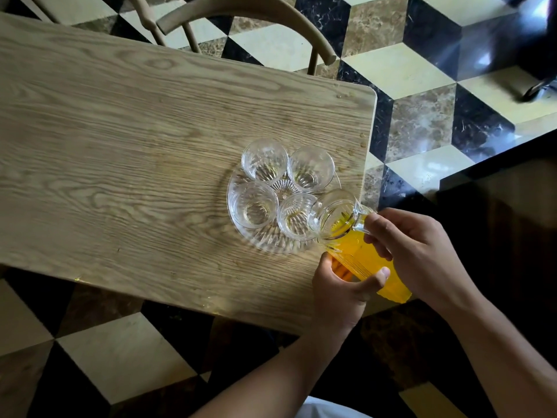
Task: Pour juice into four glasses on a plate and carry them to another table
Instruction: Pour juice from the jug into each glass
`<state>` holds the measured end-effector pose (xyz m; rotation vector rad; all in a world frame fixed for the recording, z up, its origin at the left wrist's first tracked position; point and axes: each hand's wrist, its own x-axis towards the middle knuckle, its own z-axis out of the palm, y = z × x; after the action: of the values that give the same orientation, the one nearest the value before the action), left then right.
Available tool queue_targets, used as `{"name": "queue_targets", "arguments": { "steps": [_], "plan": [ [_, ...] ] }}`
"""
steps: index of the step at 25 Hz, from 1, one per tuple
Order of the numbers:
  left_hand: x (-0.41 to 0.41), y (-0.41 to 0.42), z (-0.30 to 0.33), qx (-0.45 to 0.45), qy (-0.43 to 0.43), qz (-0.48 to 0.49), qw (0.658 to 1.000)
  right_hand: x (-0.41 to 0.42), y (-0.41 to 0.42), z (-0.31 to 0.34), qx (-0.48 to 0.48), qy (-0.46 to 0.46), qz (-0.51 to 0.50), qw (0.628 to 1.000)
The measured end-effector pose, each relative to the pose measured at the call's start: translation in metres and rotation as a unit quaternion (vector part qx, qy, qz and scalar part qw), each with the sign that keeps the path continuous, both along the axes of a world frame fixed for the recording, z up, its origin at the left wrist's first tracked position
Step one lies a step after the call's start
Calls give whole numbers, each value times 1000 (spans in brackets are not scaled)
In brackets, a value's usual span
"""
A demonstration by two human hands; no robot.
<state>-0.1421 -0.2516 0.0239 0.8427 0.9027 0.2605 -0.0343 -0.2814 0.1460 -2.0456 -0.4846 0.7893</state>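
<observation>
- Your right hand (413,251) grips the handle side of the glass jug (355,245), fingers curled round it near the rim.
- Your left hand (340,285) cups the jug's body from below, thumb pressed across the ribbed glass.
- The jug is tilted, mouth leaning over the nearest glass (297,217); the orange juice (370,267) sits in its lower part.
- Four glasses stand close together on the clear ribbed plate (265,242): nearest glass, left glass (254,205), far-left glass (264,159), far-right glass (310,168). All look nearly without juice.
- The plate rests on the wooden table (120,146), near its right edge.
- A wooden chair (241,13) stands beyond the table on the patterned tile floor (422,86).
</observation>
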Motion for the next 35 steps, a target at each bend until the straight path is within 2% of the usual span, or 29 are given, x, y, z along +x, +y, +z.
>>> {"name": "queue_targets", "arguments": {
  "steps": [12, 18, 35],
  "plan": [
    [5, -4, -3, -45, -7, 11, 999, 2, 15, -3, -52, -27, 24, 998],
    [7, -2, -3, -90, -30, 21, 995, 0, 23, -4, -73, -42, 38, 996],
    [11, -8, -3, -141, -75, 26, 987, 0, 33, 7, -124, -100, 57, 986]
  ]
}}
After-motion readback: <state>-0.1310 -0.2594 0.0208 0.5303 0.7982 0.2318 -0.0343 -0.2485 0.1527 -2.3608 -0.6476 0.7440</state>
